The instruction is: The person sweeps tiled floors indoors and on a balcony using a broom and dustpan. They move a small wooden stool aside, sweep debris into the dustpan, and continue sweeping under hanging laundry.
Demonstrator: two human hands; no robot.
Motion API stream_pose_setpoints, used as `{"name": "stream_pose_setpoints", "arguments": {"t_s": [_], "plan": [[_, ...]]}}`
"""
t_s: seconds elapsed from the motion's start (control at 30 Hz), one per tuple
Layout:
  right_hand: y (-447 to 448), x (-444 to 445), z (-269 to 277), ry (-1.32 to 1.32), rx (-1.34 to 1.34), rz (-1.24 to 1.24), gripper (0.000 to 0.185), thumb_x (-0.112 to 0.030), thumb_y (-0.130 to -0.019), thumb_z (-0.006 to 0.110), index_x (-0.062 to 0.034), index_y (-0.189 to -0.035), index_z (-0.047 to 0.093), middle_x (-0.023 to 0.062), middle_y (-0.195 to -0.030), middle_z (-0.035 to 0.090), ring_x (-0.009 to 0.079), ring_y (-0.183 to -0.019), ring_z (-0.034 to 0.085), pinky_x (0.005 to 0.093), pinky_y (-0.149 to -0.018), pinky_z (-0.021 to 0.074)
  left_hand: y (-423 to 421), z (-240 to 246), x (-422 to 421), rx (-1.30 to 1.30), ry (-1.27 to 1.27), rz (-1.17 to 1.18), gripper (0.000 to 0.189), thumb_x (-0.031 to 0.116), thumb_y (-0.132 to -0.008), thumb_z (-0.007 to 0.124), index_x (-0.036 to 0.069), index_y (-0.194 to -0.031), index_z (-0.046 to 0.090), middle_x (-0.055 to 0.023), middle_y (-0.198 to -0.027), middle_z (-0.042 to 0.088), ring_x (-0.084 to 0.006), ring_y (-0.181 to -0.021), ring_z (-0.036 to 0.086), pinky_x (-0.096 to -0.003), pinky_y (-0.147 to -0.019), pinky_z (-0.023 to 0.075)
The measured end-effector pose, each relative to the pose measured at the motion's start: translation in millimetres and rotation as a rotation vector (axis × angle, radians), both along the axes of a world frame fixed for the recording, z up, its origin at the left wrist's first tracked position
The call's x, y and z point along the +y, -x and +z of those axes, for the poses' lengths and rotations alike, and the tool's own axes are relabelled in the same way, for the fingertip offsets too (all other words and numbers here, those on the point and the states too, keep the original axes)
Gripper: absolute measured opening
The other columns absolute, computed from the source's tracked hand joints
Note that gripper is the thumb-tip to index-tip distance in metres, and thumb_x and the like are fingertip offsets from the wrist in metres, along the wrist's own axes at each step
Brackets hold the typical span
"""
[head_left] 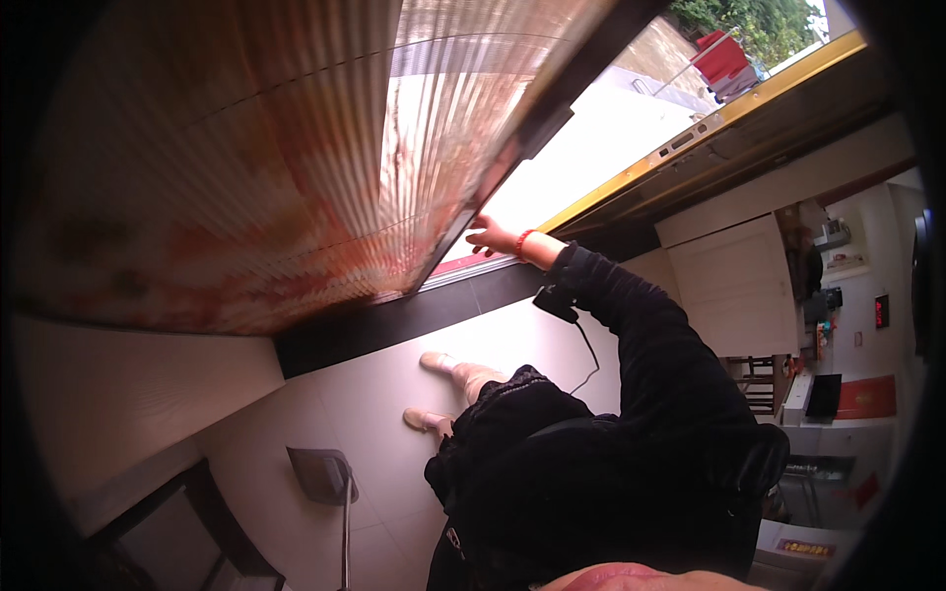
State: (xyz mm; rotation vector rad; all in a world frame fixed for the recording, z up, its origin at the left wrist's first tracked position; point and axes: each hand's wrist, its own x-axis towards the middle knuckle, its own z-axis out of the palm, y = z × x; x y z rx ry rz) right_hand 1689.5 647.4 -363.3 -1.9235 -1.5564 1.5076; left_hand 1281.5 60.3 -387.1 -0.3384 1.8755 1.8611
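Note:
My right hand (491,238) has its fingers spread at the dark edge (502,166) of a door panel covered by a ribbed, translucent printed curtain (295,185). Whether the fingertips touch that edge is hard to tell. A red bracelet (525,244) circles the wrist below a black sleeve. By the forearm is a small black device (556,303) with a cable. My left hand is out of view. On the floor at lower left stands a grey dustpan (318,473), its long metal handle (346,539) running down out of the picture.
A gold-coloured frame strip (635,168) with latch slots borders the bright opening to the right. Below runs a black threshold (443,310). A white cabinet (732,284) is at right, a dark-framed piece (177,532) at lower left. Outside hangs red cloth (720,59).

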Motion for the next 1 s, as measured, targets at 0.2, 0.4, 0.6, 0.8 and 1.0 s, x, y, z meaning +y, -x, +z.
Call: {"name": "stream_pose_setpoints", "arguments": {"t_s": [0.2, 0.4, 0.6, 0.8, 1.0], "plan": [[84.0, 0.1, -11.9, 0.042, 0.107, 0.192, 0.068, -0.016, -0.072, 0.056, -0.0071, -0.125, 0.015, 0.0156, -0.119, 0.036, 0.0176, -0.068, 0.055, 0.0269, -0.049, 0.0444, -11.4, -2.8, 13.1, 0.132, 0.043, 0.020, 0.041, 0.033, -0.080, 0.031, 0.001, -0.097, 0.049, -0.0156, -0.093, 0.054, -0.0255, -0.085, 0.052, -0.0357, -0.070, 0.0448], [158.6, -2.1, 22.6, 0.028, 0.137, 0.402, 0.042, -0.014, -0.071, 0.056, 0.0122, -0.097, 0.036, 0.0179, -0.072, 0.059, 0.0223, -0.063, 0.061, 0.0274, -0.051, 0.0507, -53.3, 19.6, 42.7, 0.307, 0.194, 0.178, 0.033, 0.023, -0.079, 0.035, -0.004, -0.094, 0.047, -0.0192, -0.089, 0.053, -0.0271, -0.079, 0.054, -0.0380, -0.069, 0.0446], [156.1, -0.8, 33.0, 0.093, 0.163, 0.419, 0.048, -0.016, -0.072, 0.056, 0.0054, -0.107, 0.032, 0.0179, -0.078, 0.057, 0.0231, -0.063, 0.060, 0.0323, -0.049, 0.0515, -82.3, 42.9, 53.0, 0.175, 0.166, 0.062, 0.038, 0.027, -0.079, 0.034, -0.007, -0.093, 0.047, -0.0184, -0.087, 0.054, -0.0270, -0.078, 0.054, -0.0377, -0.068, 0.0448], [132.6, -62.3, 41.0, 0.312, 0.217, 0.721, 0.054, -0.016, -0.075, 0.052, -0.0022, -0.121, 0.028, 0.0153, -0.094, 0.053, 0.0249, -0.070, 0.060, 0.0342, -0.049, 0.0523, -86.6, -5.7, 52.1, 0.009, -0.032, 0.140, 0.029, 0.030, -0.074, 0.038, 0.005, -0.082, 0.050, -0.0097, -0.077, 0.054, -0.0193, -0.064, 0.051, -0.0297, -0.057, 0.0414], [111.2, -212.1, 88.6, 0.651, 0.521, 1.140, 0.065, -0.039, -0.079, 0.046, -0.0100, -0.129, 0.014, 0.0200, -0.113, 0.043, 0.0281, -0.078, 0.059, 0.0356, -0.055, 0.0523, -117.0, -51.0, 71.1, -0.214, -0.368, 0.186, 0.022, 0.031, -0.071, 0.040, 0.011, -0.072, 0.050, -0.0032, -0.067, 0.053, -0.0150, -0.057, 0.048, -0.0255, -0.051, 0.0376]]}}
